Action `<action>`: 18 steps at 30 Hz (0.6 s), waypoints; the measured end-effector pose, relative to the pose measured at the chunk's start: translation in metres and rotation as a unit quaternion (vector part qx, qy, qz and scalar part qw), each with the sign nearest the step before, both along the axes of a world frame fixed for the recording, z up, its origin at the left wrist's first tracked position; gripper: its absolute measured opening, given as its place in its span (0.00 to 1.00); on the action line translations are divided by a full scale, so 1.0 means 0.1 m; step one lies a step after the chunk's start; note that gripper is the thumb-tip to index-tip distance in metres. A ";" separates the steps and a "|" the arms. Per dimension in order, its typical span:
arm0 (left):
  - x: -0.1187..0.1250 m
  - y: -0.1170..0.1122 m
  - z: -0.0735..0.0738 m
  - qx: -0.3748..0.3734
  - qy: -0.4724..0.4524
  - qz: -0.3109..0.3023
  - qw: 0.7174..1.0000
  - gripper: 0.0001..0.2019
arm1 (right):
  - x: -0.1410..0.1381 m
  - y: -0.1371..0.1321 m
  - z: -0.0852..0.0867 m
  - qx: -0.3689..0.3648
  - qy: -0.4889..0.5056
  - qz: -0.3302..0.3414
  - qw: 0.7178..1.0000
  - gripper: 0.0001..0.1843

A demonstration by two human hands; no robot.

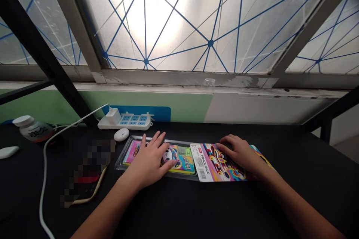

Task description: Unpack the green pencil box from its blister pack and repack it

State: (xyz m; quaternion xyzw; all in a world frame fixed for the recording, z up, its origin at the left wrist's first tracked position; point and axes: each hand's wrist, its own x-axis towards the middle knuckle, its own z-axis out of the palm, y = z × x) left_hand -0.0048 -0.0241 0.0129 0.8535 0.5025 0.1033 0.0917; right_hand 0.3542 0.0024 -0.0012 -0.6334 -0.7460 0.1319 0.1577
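Pencil box, flat, printed in pink, blue and yellow with a panda and the word "SPORT" (pixel 185 163): we find it lying in its tray, partly covered by a hand.

Window, frosted panes crossed by blue lines joining at dots (pixel 174 18): behind the work.

Desk, matt black, broad (pixel 179 209): we note it carries the goods below.

Tray, clear plastic, rectangular (pixel 120 163): around the box, near the desk's rear edge.

Card, glossy, multicoloured, with a white barcode panel marked "PENCIL BOX" (pixel 209 162): lying over the tray's right end.

Left hand, bare (pixel 153 158): palm down across the box, fingers spread.

Right hand, bare (pixel 238 151): on the card's upper part, fingers bent; we cannot tell whether they pinch it.

Power strip, white plastic, blue-faced sockets (pixel 134 121): against the wall behind the tray, a white cube charger (pixel 112 115) plugged in at its left end.

Jar, rounded, white-capped, with dark lettering (pixel 36 131): at the far left.

Case, small, smooth, white, oval (pixel 121 134): between strip and tray.
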 end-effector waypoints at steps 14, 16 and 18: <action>0.07 -0.03 -0.06 -0.037 -0.004 -0.017 0.999 0.35 | -0.16 -0.07 -0.01 0.015 0.086 0.026 0.996 0.19; 0.06 -0.03 -0.06 -0.038 -0.010 -0.019 0.999 0.34 | -0.13 -0.07 0.03 0.021 0.082 0.032 0.996 0.19; 0.06 -0.03 -0.06 -0.040 -0.015 -0.020 0.999 0.34 | -0.11 -0.07 0.07 0.026 0.077 0.037 0.996 0.20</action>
